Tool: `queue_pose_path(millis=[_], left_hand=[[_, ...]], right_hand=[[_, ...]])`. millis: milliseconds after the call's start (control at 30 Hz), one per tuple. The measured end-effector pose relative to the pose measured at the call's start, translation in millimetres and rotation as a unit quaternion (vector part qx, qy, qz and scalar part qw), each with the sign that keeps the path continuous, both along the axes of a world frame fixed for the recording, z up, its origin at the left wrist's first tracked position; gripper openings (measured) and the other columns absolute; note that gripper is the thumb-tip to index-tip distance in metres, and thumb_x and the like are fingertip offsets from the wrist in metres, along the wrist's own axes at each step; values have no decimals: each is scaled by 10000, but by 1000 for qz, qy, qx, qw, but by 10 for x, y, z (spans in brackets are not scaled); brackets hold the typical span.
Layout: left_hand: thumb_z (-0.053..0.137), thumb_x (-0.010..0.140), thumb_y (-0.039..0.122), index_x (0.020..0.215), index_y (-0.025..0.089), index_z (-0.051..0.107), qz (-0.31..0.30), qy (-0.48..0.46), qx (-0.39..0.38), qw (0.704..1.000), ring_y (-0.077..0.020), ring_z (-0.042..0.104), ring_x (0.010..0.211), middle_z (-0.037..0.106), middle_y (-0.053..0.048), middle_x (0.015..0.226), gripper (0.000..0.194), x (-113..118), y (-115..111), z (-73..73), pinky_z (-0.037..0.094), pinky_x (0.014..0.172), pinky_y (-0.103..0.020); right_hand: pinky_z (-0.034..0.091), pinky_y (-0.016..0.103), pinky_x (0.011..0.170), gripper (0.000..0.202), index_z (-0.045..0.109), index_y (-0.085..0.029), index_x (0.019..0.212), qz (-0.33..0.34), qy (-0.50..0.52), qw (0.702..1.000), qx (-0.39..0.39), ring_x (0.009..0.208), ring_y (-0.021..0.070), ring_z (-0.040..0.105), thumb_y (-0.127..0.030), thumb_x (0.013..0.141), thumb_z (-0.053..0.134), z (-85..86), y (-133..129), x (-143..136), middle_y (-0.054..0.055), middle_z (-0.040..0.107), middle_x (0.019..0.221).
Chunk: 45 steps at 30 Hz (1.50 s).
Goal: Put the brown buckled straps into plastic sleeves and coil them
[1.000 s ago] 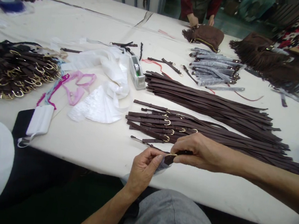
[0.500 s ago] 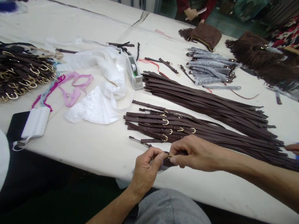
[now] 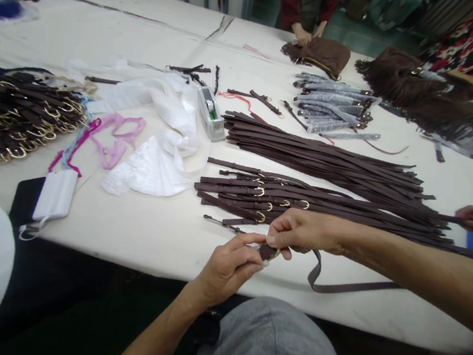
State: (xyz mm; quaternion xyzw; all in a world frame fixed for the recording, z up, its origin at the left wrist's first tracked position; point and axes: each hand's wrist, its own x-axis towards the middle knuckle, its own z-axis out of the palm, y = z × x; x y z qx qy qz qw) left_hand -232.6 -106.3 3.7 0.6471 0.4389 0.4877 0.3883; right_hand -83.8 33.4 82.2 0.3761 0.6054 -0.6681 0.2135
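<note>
Head view: tape dispenser [image 3: 210, 115] beside brown straps [image 3: 319, 157]

L hand [image 3: 226, 266] & R hand [image 3: 299, 230] bare, f'arms [image 3: 414, 266] too; plain gry garment [image 3: 281, 348].

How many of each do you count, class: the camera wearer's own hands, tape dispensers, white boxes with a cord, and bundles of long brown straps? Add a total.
Own hands: 2, left hand and right hand
Tape dispenser: 1
White box: 1
Strap bundles: 2, upper bundle and lower bundle
Total: 6
</note>
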Motion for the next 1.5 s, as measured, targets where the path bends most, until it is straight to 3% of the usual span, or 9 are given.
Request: queue_pose_path(millis=[167,367,500,633,867,967,1067,1300,1500], left_hand=[[537,812,121,868,188,594,29,25,37,999,-191,524,1065,525,-103,1170,104,6,13,23,453,868,-305],[537,817,141,863,188,597,71,-21,15,997,-183,538,1045,529,-89,1165,89,68,35,55,456,878,-314],[591,795,263,1040,187,547,112,-87,-135,981,-172,611,853,627,-66,974,260,97,13,-8,503,764,-302],[523,828,364,849,137,621,81,-140,-259,952,-102,558,532,633,-28,699,248,62,-17,-60,475,495,-209],[554,821,293,845,182,683,162,-89,-178,967,-127,604,730,678,-20,796,172,36,51,30,478,690,-217],[530,833,321,832,174,664,193,-117,-184,957,-101,572,630,642,-3,731,199,-9,64,31,474,587,-198],[531,825,357,819,158,637,235,-135,-210,939,-80,518,505,588,15,647,226,-108,54,25,434,466,-186],[519,831,357,810,163,639,215,-96,-158,959,-96,524,600,603,-8,719,229,-228,166,285,443,544,-190],[519,827,364,788,160,623,295,-78,-161,939,-66,421,459,504,35,564,233,-357,159,361,358,422,-176]], right_hand=[[155,182,352,256,515,-142,623,-50,-30,998,-36,356,31,254,-371,731,557,-36,-40,-38,-52,465,462],[308,186,469,257,587,-123,707,135,93,977,135,512,67,428,-342,811,500,15,-74,-11,-11,547,608],[337,186,519,245,604,-121,815,174,159,954,186,572,78,460,-315,850,458,132,-69,-7,-11,542,651],[311,186,484,255,577,-147,904,183,94,944,256,542,83,445,-377,810,519,220,49,47,-20,550,646],[265,189,463,230,565,-151,689,229,98,914,320,492,66,397,-348,800,526,276,109,-150,-40,490,547],[281,192,489,186,580,-154,792,248,108,903,333,527,74,424,-329,802,519,355,155,-212,-26,528,613],[311,198,510,252,571,-150,878,269,79,925,258,583,96,454,-384,792,530,464,384,-140,-7,552,685],[305,203,499,227,589,-145,828,309,71,919,236,567,89,455,-354,740,590,596,567,-308,-21,544,647],[262,212,477,358,604,-116,726,261,18,935,240,484,42,395,-442,800,475,783,758,-233,-52,475,519]])
